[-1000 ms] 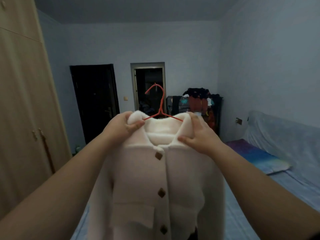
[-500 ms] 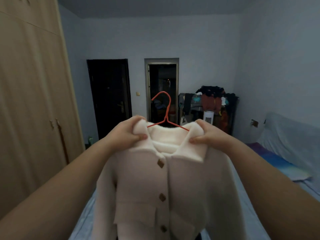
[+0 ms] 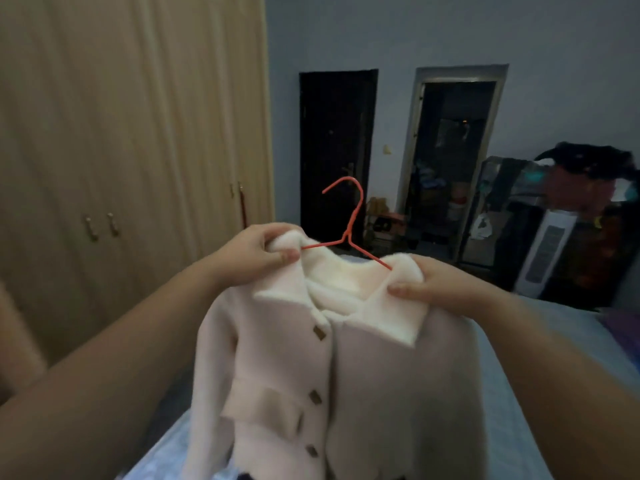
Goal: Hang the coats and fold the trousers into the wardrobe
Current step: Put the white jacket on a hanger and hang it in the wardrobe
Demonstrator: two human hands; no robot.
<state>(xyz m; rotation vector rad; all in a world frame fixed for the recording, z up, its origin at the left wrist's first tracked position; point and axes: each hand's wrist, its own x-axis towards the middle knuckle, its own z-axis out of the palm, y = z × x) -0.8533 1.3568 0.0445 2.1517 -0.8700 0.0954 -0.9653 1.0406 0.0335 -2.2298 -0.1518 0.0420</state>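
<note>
Both hands, left (image 3: pixel 254 252) and right (image 3: pixel 438 284), still pinch coat (image 3: pixel 332 368) collar; view swung toward wardrobe (image 3: pixel 131 133).

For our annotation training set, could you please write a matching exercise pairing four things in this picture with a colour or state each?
Things:
1. hanger
2. coat
3. wardrobe doors
4. left hand

Descriptions:
A. closed
B. red wire
C. grips a coat shoulder
D. cream, buttoned up

Pairs: 1-B, 2-D, 3-A, 4-C
</note>
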